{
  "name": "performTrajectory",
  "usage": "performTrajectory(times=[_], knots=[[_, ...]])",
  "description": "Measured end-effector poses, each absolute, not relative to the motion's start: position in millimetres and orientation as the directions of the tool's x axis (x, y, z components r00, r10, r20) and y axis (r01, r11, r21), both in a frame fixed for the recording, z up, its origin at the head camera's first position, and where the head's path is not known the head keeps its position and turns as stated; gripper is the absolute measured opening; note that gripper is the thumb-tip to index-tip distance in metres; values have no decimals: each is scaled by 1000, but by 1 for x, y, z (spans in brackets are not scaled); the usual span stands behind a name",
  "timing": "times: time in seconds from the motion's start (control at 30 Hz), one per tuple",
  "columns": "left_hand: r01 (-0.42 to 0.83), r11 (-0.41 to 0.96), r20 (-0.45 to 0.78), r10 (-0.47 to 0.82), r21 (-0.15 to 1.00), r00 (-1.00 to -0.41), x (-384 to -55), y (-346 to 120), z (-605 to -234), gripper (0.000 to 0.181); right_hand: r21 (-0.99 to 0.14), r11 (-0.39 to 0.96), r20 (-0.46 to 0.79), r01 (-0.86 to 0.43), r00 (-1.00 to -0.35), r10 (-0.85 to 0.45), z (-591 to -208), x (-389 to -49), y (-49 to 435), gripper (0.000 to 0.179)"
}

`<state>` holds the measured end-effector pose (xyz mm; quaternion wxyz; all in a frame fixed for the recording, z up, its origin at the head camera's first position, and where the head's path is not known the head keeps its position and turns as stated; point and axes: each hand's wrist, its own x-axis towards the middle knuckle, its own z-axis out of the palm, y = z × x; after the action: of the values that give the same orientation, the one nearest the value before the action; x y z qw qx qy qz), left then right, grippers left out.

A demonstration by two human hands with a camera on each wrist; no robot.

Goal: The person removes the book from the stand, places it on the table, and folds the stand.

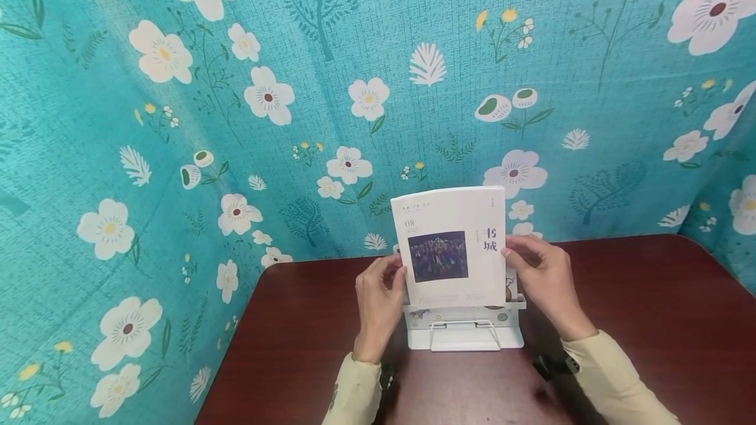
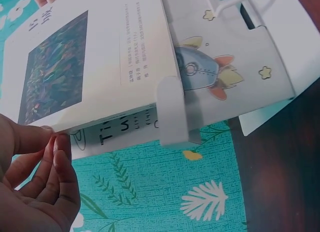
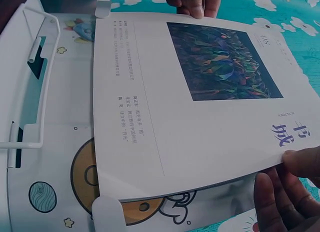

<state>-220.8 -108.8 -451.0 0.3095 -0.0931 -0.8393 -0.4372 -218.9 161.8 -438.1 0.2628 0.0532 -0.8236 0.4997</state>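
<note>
A white magazine with a dark picture on its cover stands nearly upright in front of a white book stand. My left hand pinches its left edge between thumb and fingers. The right hand pinches the opposite edge, a little higher, with the thumb on the cover in the right wrist view. The magazine's lower edge sits right at the stand's side tabs. Behind it shows the stand's cartoon-printed back panel, mostly hidden by the magazine.
A wire holder projects at the front of the stand. The stand rests on a dark red table. Teal flowered cloth hangs behind the table and along its left side. Dark wrist straps sit below the sleeves.
</note>
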Motion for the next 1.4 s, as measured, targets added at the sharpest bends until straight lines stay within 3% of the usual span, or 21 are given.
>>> performTrajectory(times=[0.87,1.4], knots=[[489,564,653,-122,666,-748,-213,-107,-436,15,-821,401,505,-406,-845,178,-421,-204,165,27],[536,513,638,-29,670,-770,-195,-97,-423,20,-826,411,483,-385,-859,167,-411,-184,188,30]])
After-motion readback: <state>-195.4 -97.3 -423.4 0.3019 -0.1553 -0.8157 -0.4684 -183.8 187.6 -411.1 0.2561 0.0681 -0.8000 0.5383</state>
